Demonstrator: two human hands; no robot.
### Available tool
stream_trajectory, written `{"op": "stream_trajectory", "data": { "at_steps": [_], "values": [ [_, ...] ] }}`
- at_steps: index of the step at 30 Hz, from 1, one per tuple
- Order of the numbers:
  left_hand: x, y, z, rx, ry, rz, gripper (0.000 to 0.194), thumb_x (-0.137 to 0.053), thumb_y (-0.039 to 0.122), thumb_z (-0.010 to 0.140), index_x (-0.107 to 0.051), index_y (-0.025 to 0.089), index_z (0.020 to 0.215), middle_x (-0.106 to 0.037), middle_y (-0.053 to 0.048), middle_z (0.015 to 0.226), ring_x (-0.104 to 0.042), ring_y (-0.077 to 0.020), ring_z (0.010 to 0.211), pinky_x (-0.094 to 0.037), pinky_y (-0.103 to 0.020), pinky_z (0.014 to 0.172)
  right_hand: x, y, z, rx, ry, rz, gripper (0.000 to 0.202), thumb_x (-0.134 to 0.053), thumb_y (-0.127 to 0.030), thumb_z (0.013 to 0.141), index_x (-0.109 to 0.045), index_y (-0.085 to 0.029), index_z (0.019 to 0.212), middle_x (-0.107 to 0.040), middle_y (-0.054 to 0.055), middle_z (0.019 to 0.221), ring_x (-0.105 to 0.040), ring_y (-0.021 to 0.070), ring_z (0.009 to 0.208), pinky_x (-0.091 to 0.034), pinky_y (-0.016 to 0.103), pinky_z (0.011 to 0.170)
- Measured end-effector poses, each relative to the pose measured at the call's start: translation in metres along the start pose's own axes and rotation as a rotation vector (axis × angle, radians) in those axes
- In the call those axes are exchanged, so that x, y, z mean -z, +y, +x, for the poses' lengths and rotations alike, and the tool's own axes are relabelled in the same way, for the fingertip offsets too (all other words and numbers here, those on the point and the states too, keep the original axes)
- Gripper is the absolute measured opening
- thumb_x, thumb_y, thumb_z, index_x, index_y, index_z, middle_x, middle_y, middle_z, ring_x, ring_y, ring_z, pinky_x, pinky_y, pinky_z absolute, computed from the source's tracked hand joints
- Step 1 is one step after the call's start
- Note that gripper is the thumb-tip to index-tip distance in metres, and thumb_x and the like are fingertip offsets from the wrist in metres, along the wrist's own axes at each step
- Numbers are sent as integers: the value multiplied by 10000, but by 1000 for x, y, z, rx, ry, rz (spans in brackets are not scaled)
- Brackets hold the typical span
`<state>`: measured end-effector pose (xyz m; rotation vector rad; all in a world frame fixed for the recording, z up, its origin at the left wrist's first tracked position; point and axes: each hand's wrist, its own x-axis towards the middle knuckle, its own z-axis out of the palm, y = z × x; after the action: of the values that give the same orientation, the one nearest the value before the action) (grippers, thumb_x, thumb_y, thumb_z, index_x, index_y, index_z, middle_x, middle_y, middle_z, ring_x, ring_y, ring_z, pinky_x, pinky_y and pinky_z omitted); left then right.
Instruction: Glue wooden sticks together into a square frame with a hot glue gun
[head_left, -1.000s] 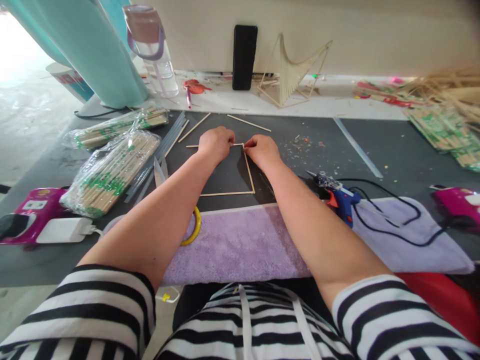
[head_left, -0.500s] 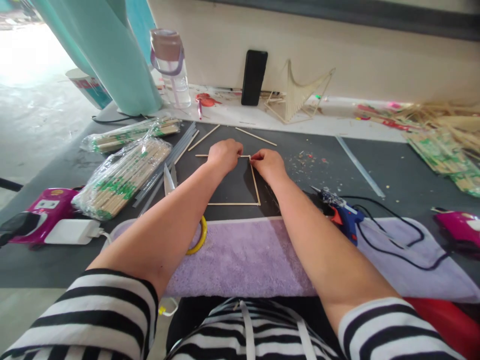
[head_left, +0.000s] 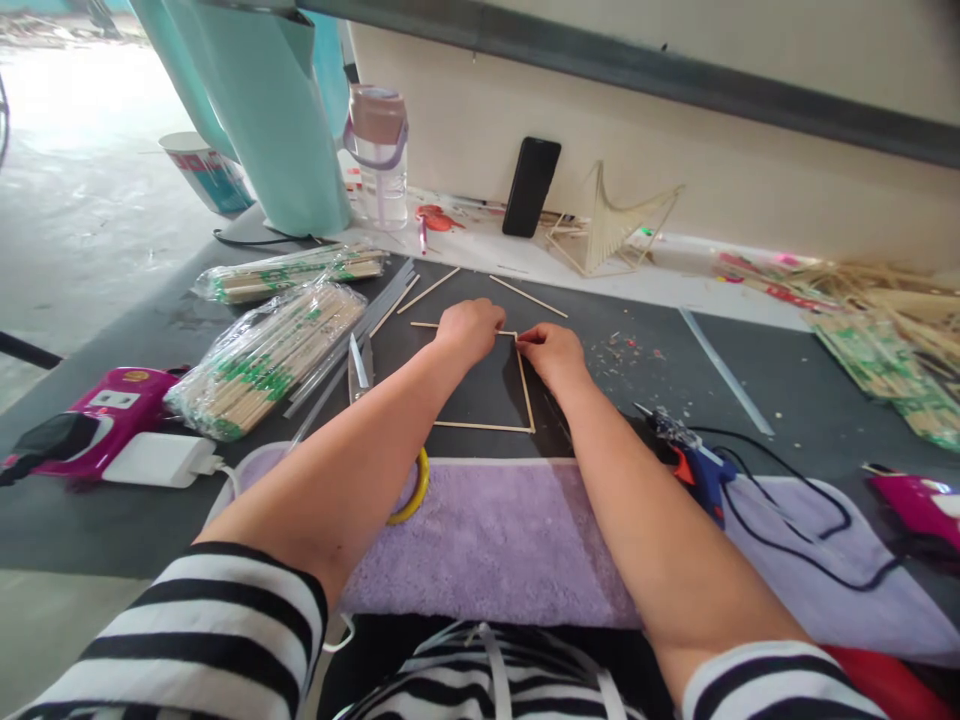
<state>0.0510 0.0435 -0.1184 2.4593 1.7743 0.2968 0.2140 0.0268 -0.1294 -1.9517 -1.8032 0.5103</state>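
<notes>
Thin wooden sticks lie on the dark tabletop as three sides of a square: a far stick (head_left: 424, 324), a right stick (head_left: 526, 390) and a near stick (head_left: 487, 427). My left hand (head_left: 471, 330) is closed on the far stick close to its right end. At the far right corner, my right hand (head_left: 556, 355) pinches the top of the right stick, where the two sticks meet. My left forearm partly covers the scissors (head_left: 360, 365), whose yellow handle rests on the purple towel (head_left: 495, 540). A blue glue gun (head_left: 701, 480) lies right of my right forearm.
Bagged stick bundles (head_left: 270, 360) and clear glue sticks (head_left: 386, 300) lie at left, near a pink power socket (head_left: 112, 415). Behind stand a bottle (head_left: 379, 170), a phone (head_left: 531, 187) and a stick-and-string model (head_left: 607, 225). A black cord (head_left: 802, 570) loops at right.
The view has shifted and tilted a little, so everything sits slightly lower in it. Both hands keep their hold at the far right corner, and the sticks stay in the same arrangement.
</notes>
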Motion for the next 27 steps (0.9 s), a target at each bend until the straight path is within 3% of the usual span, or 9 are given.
{"op": "stream_trajectory", "data": {
  "at_steps": [27],
  "values": [
    [0, -3, 0, 9, 11, 37, 284, -491, 232, 893, -746, 284, 1006, -712, -44, 1113, -661, -222, 1014, -455, -303, 743, 3, -7, -4, -1, -36, -22, 171, -642, -287, 860, -771, -255, 969, -769, 46, 1080, -685, 220, 1032, -486, 314, 870]
  ]
}}
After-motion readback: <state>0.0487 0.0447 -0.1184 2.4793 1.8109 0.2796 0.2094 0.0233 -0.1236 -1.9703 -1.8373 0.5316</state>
